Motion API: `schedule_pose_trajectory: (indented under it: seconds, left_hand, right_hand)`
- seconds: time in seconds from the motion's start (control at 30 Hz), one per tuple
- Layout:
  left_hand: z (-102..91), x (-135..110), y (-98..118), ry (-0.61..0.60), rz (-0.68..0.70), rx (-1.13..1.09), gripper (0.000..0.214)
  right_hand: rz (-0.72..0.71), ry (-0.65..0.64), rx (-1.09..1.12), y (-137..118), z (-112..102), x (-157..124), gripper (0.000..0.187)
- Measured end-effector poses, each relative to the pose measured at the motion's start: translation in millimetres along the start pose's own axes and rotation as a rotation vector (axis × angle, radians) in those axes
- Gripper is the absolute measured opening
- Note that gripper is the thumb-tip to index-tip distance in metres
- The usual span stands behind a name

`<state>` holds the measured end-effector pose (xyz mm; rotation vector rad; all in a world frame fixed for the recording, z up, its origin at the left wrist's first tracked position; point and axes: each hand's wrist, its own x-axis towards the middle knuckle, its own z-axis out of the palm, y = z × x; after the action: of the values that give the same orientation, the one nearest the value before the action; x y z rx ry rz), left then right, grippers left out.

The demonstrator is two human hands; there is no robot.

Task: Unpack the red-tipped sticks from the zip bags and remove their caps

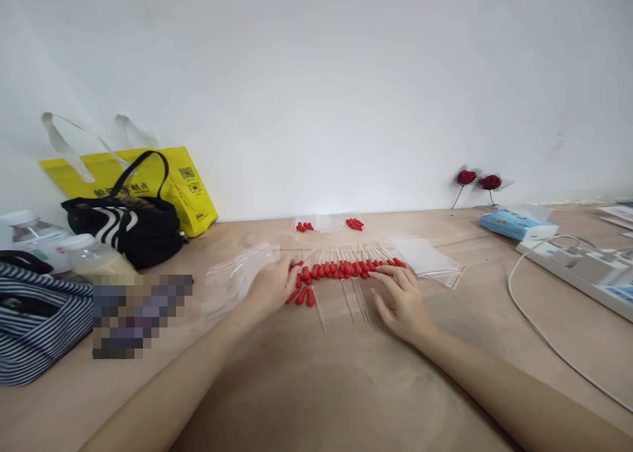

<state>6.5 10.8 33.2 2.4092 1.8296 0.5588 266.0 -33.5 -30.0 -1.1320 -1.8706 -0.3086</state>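
Across the middle of the table runs a row of small red bulb-shaped pieces (pixel 341 269), with thin pale sticks (pixel 353 251) fanned out behind them. My left hand (pixel 271 286) is at the row's left end, its fingers drawn together beside a red piece; whether they grip it is hard to see. On the right end, my right hand (pixel 403 304) rests with fingers apart, fingertips touching the red pieces. Several loose red pieces (pixel 310 297) lie in front of the row at left. A few single sticks (pixel 320 312) point toward me.
Clear zip bags lie left (pixel 237 274) and right (pixel 428 261) of the row. Behind it, another clear bag (pixel 329 223) has red pieces at both ends. Bags and jars (pixel 99 257) crowd the left; a tissue pack (pixel 517 225), power strip (pixel 578 267) and white cable (pixel 531 327) occupy the right.
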Motion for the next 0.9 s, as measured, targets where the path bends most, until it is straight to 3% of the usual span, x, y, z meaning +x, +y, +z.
schedule_pose_trajectory:
  seconds: [0.13,0.23,0.43,0.57,0.73,0.9]
  left_hand:
    - [19.3,-25.1,17.3,0.240,0.493,0.128,0.023]
    - [34.1,-32.5,26.1,0.344,0.646,0.127,0.024]
    - [46.2,-34.2,37.9,0.476,0.753,0.002,0.018]
    - [48.5,-36.5,39.4,0.478,0.733,-0.028,0.016]
    - [49.7,-35.6,38.5,0.460,0.754,0.091,0.026]
    - [52.8,-34.2,37.9,0.464,0.781,0.065,0.023]
  right_hand:
    - [-0.173,0.039,-0.089,-10.1,-5.4,0.8,0.041]
    - [-0.290,-0.049,-0.124,-16.6,-5.5,2.9,0.038]
    - [-0.308,-0.111,-0.131,-19.1,3.5,7.1,0.025]
    - [-0.324,-0.087,-0.102,-16.4,7.6,6.5,0.020]
    - [-0.398,-0.093,-0.106,-16.7,8.4,5.9,0.026]
    - [-0.420,-0.101,-0.090,-19.0,8.6,7.6,0.028]
